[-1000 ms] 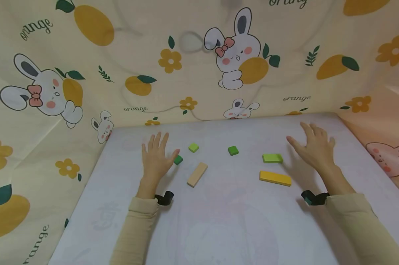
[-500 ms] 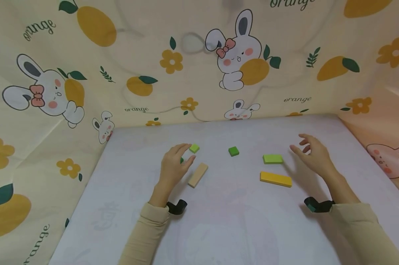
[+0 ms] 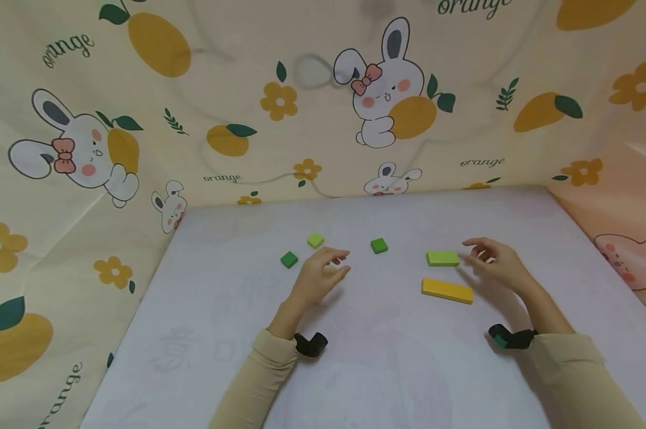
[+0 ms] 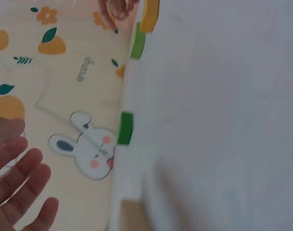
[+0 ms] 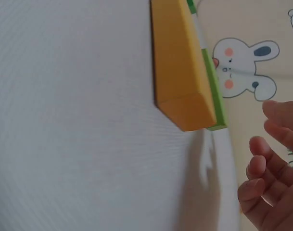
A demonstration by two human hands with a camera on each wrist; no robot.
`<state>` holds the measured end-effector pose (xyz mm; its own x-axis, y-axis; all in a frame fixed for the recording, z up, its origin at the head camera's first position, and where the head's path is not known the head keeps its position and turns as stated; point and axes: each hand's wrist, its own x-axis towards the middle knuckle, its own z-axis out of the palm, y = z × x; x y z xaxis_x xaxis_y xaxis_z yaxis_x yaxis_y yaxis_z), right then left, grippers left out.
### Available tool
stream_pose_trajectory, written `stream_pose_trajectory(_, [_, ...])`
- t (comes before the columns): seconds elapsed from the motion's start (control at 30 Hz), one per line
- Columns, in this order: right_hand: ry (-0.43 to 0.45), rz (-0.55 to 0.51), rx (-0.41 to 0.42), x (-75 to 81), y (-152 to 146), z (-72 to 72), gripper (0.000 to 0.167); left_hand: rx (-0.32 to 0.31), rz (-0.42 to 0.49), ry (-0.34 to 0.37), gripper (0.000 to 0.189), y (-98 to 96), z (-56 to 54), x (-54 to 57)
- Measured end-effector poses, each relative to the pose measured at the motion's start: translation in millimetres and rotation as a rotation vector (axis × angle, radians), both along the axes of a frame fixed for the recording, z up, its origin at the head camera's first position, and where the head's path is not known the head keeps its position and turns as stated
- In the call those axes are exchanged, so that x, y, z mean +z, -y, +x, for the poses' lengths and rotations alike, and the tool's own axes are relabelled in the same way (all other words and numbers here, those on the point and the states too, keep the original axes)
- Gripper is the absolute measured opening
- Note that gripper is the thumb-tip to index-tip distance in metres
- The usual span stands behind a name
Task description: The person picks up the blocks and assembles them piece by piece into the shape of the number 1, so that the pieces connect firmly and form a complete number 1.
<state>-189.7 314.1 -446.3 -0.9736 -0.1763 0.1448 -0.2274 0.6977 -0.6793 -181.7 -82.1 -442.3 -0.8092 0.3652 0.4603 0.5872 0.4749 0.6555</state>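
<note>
My left hand [image 3: 317,277] hovers over the spot of the plain wooden block [image 4: 132,215], which it hides in the head view. Its fingers are loosely bent, with nothing between them. My right hand [image 3: 499,265] hangs just right of the light green rectangular block [image 3: 443,258], apart from it, fingers relaxed and holding nothing. Below that lies a longer yellow block [image 3: 447,291], large in the right wrist view. Small square blocks lie farther left: dark green [image 3: 289,260], light green [image 3: 315,240] and mid green [image 3: 378,245].
The blocks lie flat on a pale table [image 3: 376,369]. A patterned cloth [image 3: 312,131] with rabbits and oranges rises behind the table and along both sides. Each wrist carries a small black camera.
My left hand has swung right and toward me, uncovering the dark green square and covering the wooden block. My right hand has lowered toward the light green rectangle, its fingers bending. The blocks stay put.
</note>
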Motion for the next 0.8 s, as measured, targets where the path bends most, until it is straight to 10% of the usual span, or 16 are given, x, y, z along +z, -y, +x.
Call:
stream_pose_trajectory(0.5, [0.194, -0.087, 0.088, -15.1, 0.3, -15.2, 0.045, -0.158, 0.114, 0.346, 0.032, -52.4, 2.2, -17.4])
stream_pose_trajectory(0.8, [0.248, -0.019, 0.083, -18.5, 0.5, -20.7, 0.046, -0.178, 0.060, 0.426, 0.034, -83.6, -0.5, -33.2])
